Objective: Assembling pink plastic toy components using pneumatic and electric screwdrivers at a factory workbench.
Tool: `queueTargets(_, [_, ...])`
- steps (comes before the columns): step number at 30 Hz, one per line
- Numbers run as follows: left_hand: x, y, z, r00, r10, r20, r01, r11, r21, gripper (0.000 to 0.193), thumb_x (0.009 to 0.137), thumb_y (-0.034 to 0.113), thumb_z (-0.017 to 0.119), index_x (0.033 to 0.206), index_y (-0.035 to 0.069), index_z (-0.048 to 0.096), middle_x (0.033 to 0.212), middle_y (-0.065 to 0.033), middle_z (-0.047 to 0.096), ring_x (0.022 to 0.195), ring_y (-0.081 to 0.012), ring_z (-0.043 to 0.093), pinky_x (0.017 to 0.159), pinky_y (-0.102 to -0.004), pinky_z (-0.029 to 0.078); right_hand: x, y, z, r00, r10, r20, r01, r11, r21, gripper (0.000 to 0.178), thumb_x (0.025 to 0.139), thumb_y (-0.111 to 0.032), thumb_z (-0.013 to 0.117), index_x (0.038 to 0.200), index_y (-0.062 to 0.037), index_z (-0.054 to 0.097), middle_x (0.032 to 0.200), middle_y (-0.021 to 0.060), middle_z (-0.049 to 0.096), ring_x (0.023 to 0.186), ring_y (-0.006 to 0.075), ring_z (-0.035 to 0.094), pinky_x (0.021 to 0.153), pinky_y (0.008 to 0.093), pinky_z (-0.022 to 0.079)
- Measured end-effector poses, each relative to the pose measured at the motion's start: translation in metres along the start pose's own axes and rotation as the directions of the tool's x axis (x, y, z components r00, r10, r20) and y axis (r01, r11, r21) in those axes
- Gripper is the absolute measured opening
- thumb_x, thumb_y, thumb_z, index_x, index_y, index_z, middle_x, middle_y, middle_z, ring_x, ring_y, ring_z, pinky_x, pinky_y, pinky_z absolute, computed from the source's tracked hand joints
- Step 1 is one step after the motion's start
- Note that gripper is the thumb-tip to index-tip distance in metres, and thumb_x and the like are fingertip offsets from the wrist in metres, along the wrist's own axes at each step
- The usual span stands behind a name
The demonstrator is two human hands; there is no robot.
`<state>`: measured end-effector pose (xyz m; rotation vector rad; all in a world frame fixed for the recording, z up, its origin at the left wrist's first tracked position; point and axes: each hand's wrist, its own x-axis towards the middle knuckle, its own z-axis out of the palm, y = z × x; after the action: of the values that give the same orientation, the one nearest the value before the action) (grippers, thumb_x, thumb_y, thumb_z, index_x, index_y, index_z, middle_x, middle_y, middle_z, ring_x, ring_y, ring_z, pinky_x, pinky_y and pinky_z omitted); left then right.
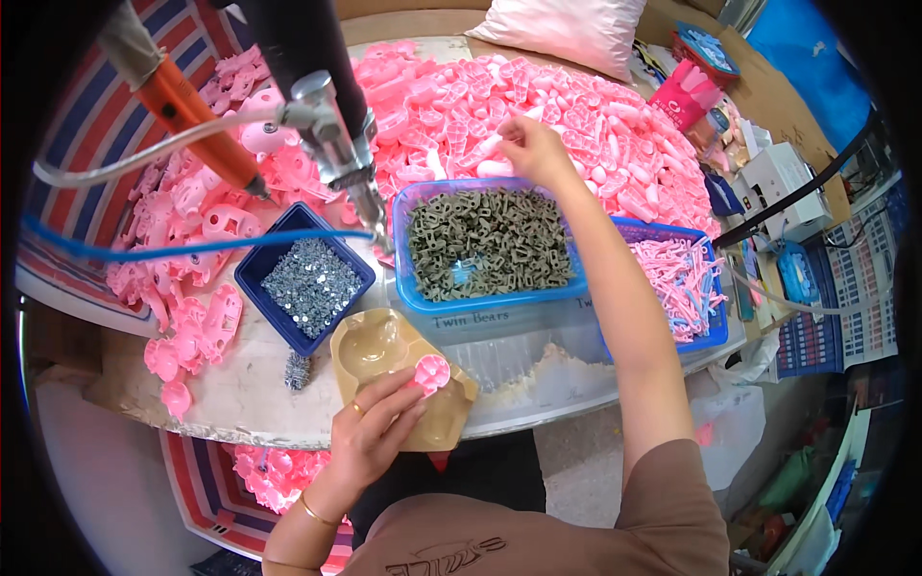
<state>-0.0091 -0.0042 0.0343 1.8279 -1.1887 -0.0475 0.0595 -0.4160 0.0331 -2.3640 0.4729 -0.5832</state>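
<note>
My left hand (376, 422) pinches a small round pink plastic part (433, 372) over a tan moulded holder (384, 338) at the table's near edge. My right hand (538, 154) reaches across to the far pile of pink plastic parts (586, 115). Its fingers are curved and a little apart, close to one pink piece (488, 146); nothing shows clearly between them. Below that arm lies a blue basket (499, 301) full of grey-green small parts (490, 240). A dark blue bin (252, 278) of small silvery screws (312, 288) stands left of it.
An orange screwdriver (197, 125) and a black driver with a metal nozzle (336, 134) hang over the left side, with a blue hose (192, 246) crossing. Pink shells (206, 326) heap at left. Another blue basket (713, 331) holds pink and lilac sticks. A white pillow (562, 34) lies behind.
</note>
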Motion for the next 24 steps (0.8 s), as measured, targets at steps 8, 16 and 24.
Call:
queueTargets(8, [-0.012, -0.004, -0.006, 0.997, -0.081, -0.012, 0.080, 0.997, -0.020, 0.024, 0.081, -0.003, 0.075, 0.104, 0.002, 0.071, 0.116, -0.0179, 0.068, 0.098, -0.0277, 0.071, 0.077, -0.0326, 0.060, 0.037, -0.006, 0.031, 0.983, 0.132, -0.126, -0.177, 0.859, -0.480, 0.020, 0.082, -0.017, 0.061, 0.097, -0.0140, 0.074, 0.100, 0.0148, 0.072, 0.096, 0.0323, 0.069, 0.084, 0.0453, 0.054])
queueTargets(16, [-0.018, -0.015, -0.008, 0.987, -0.157, -0.035, 0.154, 0.985, -0.084, 0.025, 0.081, -0.003, 0.075, 0.105, 0.001, 0.071, 0.117, -0.0168, 0.068, 0.091, -0.0236, 0.071, 0.070, -0.0299, 0.060, 0.057, -0.007, 0.002, 0.965, 0.055, -0.255, -0.177, 0.858, -0.483, 0.020, 0.082, -0.010, 0.063, 0.099, -0.0123, 0.073, 0.099, 0.0137, 0.072, 0.098, 0.0315, 0.069, 0.085, 0.0429, 0.054])
queueTargets(24, [-0.025, -0.007, -0.001, 0.990, -0.143, 0.018, 0.144, 0.988, -0.049, 0.028, 0.080, 0.003, 0.078, 0.108, 0.006, 0.072, 0.115, -0.0136, 0.069, 0.093, -0.0278, 0.071, 0.077, -0.0342, 0.059, 0.097, -0.007, 0.073, 0.940, -0.337, 0.052, 0.284, 0.690, -0.666, 0.027, 0.090, -0.013, 0.057, 0.115, -0.0114, 0.068, 0.132, 0.0151, 0.059, 0.110, 0.0330, 0.063, 0.091, 0.0451, 0.053])
